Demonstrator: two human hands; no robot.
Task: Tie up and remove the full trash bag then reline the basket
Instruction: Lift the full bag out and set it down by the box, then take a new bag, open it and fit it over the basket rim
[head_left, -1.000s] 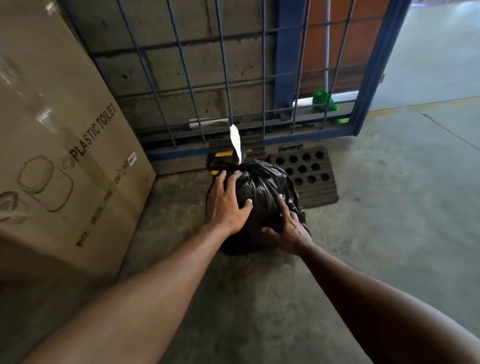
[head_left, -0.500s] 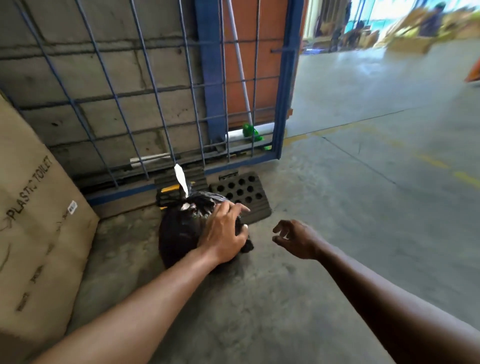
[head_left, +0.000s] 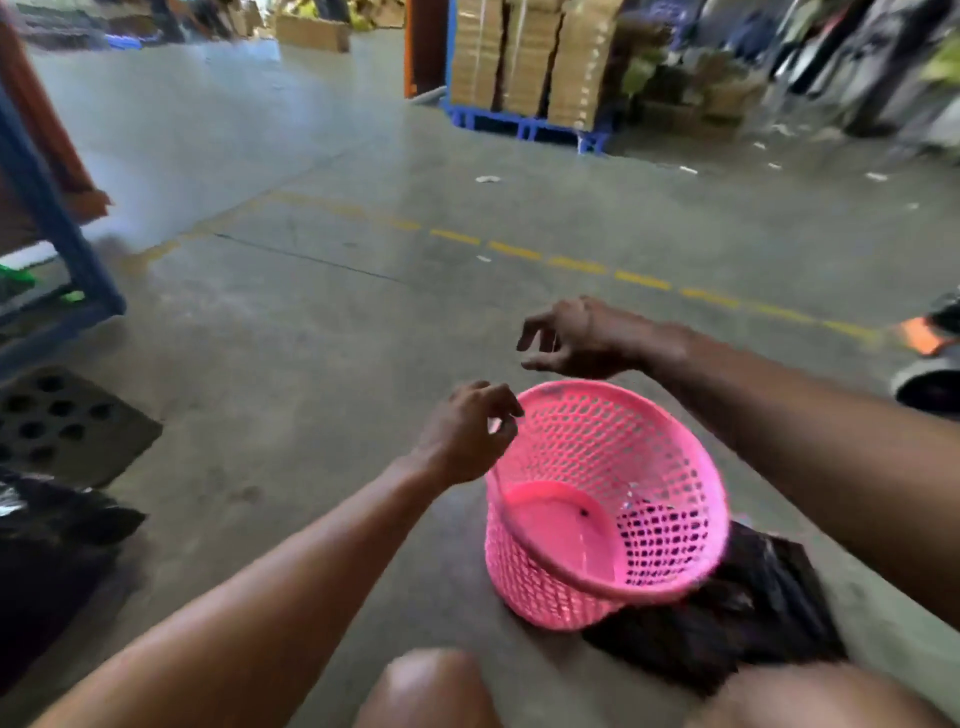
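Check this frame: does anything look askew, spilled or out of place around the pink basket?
Yes. The pink basket is tilted rather than upright, its far side propped on a crumpled black bag lying on the floor. It has no liner. Both hands, left and right, hover empty above it. Small pale scraps litter the far floor.

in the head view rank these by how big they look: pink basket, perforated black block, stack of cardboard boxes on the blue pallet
1. pink basket, largest, though it sits nearest the camera
2. stack of cardboard boxes and perforated black block: they look alike, so no ranking; the boxes are far off and cut by the top edge, the block by the left edge
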